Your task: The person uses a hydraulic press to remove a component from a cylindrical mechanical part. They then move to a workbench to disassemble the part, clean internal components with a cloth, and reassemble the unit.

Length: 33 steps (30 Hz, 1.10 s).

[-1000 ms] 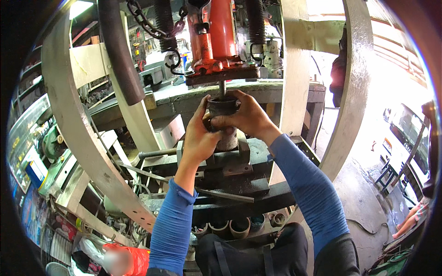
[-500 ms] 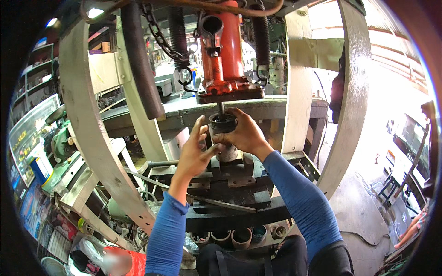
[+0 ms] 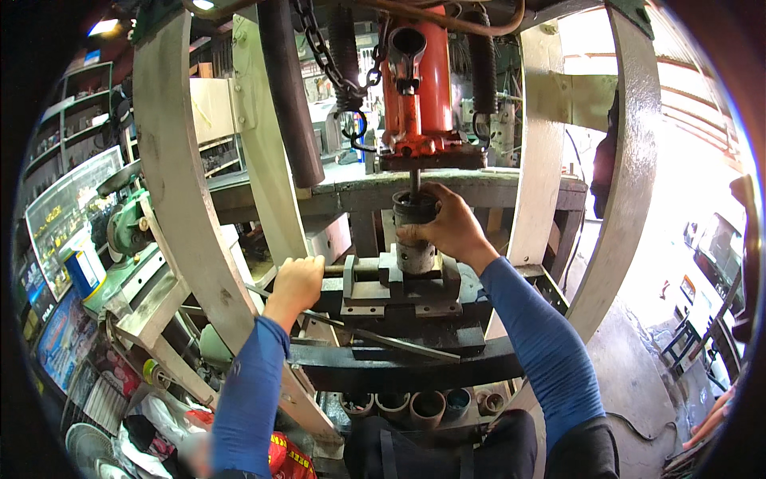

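Note:
My right hand (image 3: 455, 227) is wrapped round the upper right side of a metal cylinder (image 3: 416, 259), dark and ribbed at its rim and pale grey below. The cylinder stands upright between the jaws of a steel vise (image 3: 399, 307). Above it, a thin steel rod (image 3: 415, 182) comes down from the base of a red hydraulic jack (image 3: 435, 80) to the cylinder's open top; its lower end is hidden inside. To the left, my left hand (image 3: 295, 289) is closed round the outer end of the vise's screw bar (image 3: 341, 271).
Pale steel posts (image 3: 179, 160) frame the press on both sides. A chain (image 3: 323, 48), springs and a dark tube (image 3: 291, 104) hang beside the jack. A loose flat bar (image 3: 407, 345) lies across the lower beam. Several pots (image 3: 428, 409) stand beneath.
My left hand has left the cylinder's side and moved down and left onto the vise's screw bar. My right hand stays on the cylinder. The whole view has shifted slightly.

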{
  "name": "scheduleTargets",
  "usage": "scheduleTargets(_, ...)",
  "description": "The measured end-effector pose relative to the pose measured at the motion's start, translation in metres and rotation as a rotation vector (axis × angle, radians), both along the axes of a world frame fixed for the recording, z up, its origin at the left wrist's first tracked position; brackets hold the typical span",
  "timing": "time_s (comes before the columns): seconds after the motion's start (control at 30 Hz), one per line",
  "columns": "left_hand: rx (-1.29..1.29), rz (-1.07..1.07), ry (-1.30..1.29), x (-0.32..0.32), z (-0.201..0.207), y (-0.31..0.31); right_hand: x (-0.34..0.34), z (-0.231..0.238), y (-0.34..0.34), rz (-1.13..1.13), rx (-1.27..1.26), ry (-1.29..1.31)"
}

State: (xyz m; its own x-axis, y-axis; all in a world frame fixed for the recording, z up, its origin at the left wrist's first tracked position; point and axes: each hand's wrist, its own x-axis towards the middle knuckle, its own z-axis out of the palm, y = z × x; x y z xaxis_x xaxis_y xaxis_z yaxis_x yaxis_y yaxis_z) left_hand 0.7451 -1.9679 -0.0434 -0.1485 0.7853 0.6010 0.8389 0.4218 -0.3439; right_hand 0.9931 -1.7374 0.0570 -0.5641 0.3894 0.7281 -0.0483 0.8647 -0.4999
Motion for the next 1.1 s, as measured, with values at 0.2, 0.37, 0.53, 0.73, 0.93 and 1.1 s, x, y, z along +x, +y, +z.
scheduleTargets(0.2,-0.125,0.038,0.137,0.008,0.029,-0.001,0.004,0.003,-0.007,0.038,-0.050,-0.014)
scheduleTargets(0.37,-0.079,0.047,0.049,0.016,0.024,0.001,0.008,0.001,0.000,0.009,-0.081,-0.017)
scheduleTargets(0.53,-0.144,-0.059,-0.022,0.020,0.034,-0.001,0.003,-0.004,0.008,0.019,-0.078,-0.001)
scheduleTargets(0.73,-0.137,0.002,-0.005,0.026,0.041,0.003,0.000,-0.001,0.008,0.031,-0.092,-0.038)
scheduleTargets(0.93,-0.134,-0.193,-0.085,0.018,0.026,0.000,0.007,0.002,0.002,0.016,-0.089,-0.030)
scheduleTargets(1.1,-0.225,-0.045,-0.026,0.013,0.035,0.003,0.007,0.005,0.002,-0.007,-0.058,-0.066)
